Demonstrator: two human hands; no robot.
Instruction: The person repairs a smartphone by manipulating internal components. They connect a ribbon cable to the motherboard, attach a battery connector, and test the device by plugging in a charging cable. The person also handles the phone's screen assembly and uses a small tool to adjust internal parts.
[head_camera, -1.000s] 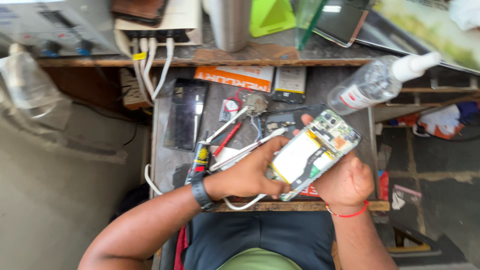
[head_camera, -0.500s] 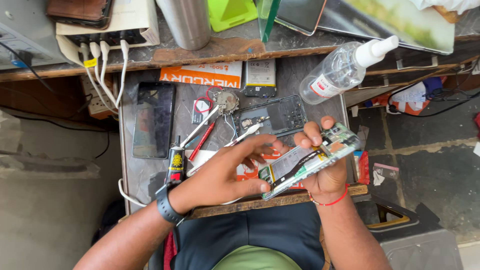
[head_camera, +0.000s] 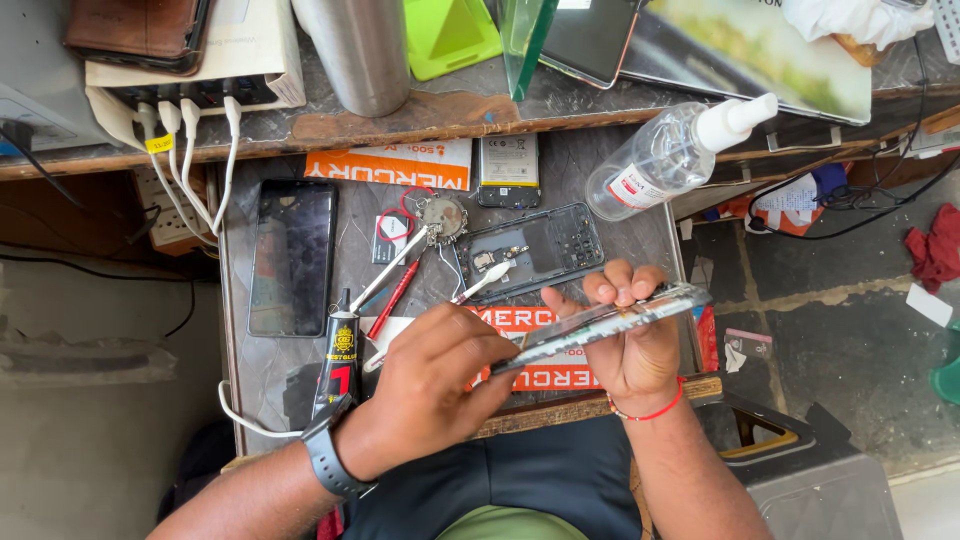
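Gripping an opened phone (head_camera: 600, 322) edge-on, right hand (head_camera: 630, 345) and left hand (head_camera: 440, 375).

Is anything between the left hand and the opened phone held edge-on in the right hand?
Nothing visible. The left hand already touches the lower end of the opened phone, which the right hand grips.

A grey watch band (head_camera: 325, 462) circles one wrist, a red thread (head_camera: 645, 410) the other. Nearby: a black glue tube (head_camera: 338, 358) with yellow and red markings, an orange-and-white packet (head_camera: 390, 166), a lime-green stand (head_camera: 447, 33), a clear white-capped bottle (head_camera: 670, 150).
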